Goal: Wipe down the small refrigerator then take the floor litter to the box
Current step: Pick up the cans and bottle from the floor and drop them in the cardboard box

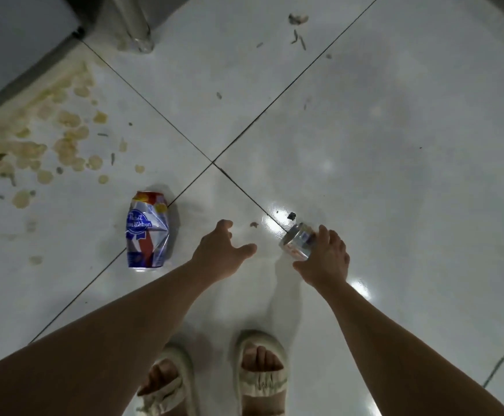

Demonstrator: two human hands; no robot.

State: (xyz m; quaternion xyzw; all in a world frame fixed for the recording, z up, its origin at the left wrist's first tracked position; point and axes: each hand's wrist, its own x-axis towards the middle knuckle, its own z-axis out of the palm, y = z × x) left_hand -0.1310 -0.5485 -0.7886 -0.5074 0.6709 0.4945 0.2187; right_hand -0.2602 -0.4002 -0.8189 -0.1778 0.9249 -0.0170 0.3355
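Note:
A crushed red, white and blue beer can (148, 230) lies on the white tiled floor, left of centre. My left hand (221, 251) hovers just right of it with fingers spread and relaxed, holding nothing. My right hand (325, 258) grips a small silvery crumpled can or wrapper (298, 241) from above, at floor level. What exactly this silvery piece is stays unclear.
Yellowish stains (38, 145) spread across the tiles at the left, below a grey appliance edge (11, 40). A clear plastic bottle (138, 28) stands at the top. Small scraps (298, 19) dot the upper floor. My sandalled feet (214, 376) are at the bottom.

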